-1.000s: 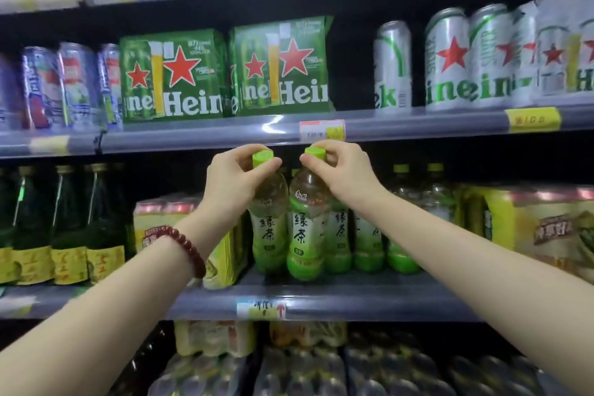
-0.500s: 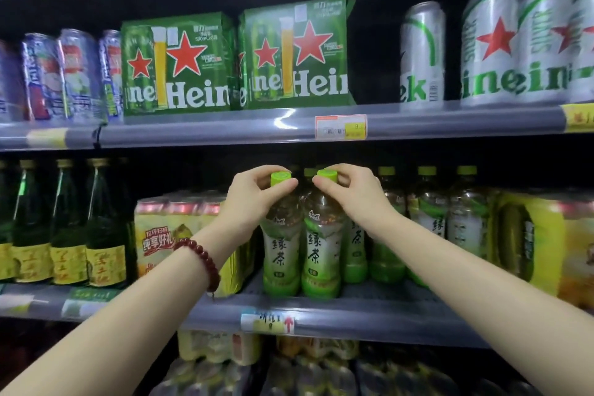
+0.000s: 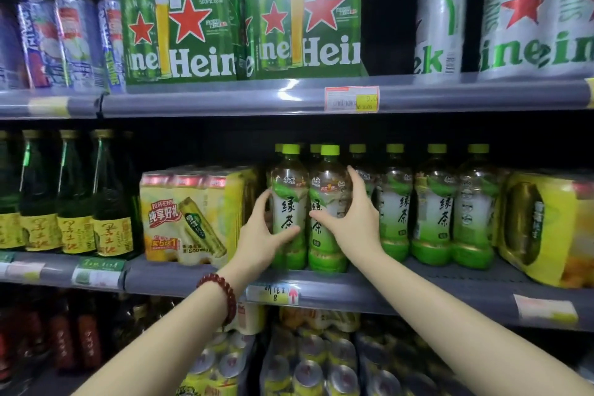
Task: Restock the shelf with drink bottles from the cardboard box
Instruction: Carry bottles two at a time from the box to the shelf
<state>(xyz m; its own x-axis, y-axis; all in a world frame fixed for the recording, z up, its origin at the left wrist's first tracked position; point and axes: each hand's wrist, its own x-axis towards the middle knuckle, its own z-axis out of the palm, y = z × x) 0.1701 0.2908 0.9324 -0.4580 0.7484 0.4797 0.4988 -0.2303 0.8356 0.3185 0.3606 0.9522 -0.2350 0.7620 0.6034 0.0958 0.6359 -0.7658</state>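
Nearest, two bare forearms reached up and forward to the middle shelf (image 3: 199,276). A red bead bracelet (image 3: 221,296) sat on the left wrist. The left hand (image 3: 260,238) gripped the waist of one tea bottle (image 3: 287,202), thumb across the label and fingers round its far left side. The right hand (image 3: 356,219) clasped a second tea bottle (image 3: 326,209) just beside it, thumb on the label front and fingers curled round the bottle's right side. Both bottles stood upright at the shelf's front edge, touching each other, green caps up.

Right of the right hand, a front row of four more tea bottles (image 3: 434,206) stood upright, close together; the one nearest the hand was partly hidden by the fingers. Further green caps showed behind the two held bottles, but how many I could not tell. Just left of the left hand sat one yellow can pack (image 3: 189,219), and beyond it, well left, about four dark green glass bottles (image 3: 77,190). Far right of the right hand lay another yellow pack (image 3: 546,228).

Below the hands, under the shelf edge, packs of cans were blurred and could not be counted. A price tag (image 3: 273,294) with a red arrow hung on the edge between the wrists.

Above the hands, the upper shelf (image 3: 225,100) bore two green Heineken cartons (image 3: 180,29), three silver Heineken cans (image 3: 442,22) to the right and about three blue cans (image 3: 77,38) to the left.
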